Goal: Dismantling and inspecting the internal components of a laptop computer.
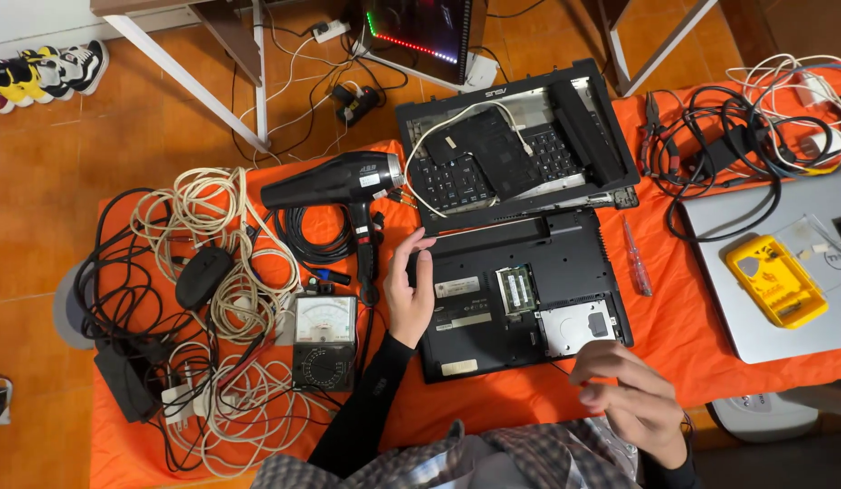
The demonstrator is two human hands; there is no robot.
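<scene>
Several tangled cables (pixel 212 299) cover the left of an orange cloth (pixel 683 353) over a tiled floor, with a black mouse (pixel 203 276), an analogue meter (pixel 324 340) and a black hair dryer (pixel 339 181). Left hand (pixel 410 294) lies flat, fingers extended, on the left edge of the opened laptop base (pixel 520 290) at centre. Right hand (pixel 630 394) hovers near its lower right corner, fingers loosely curled; whether they pinch anything is blurred. Further right, a yellow case (pixel 775 281) rests on a silver laptop (pixel 764 272), cut off by the frame.
</scene>
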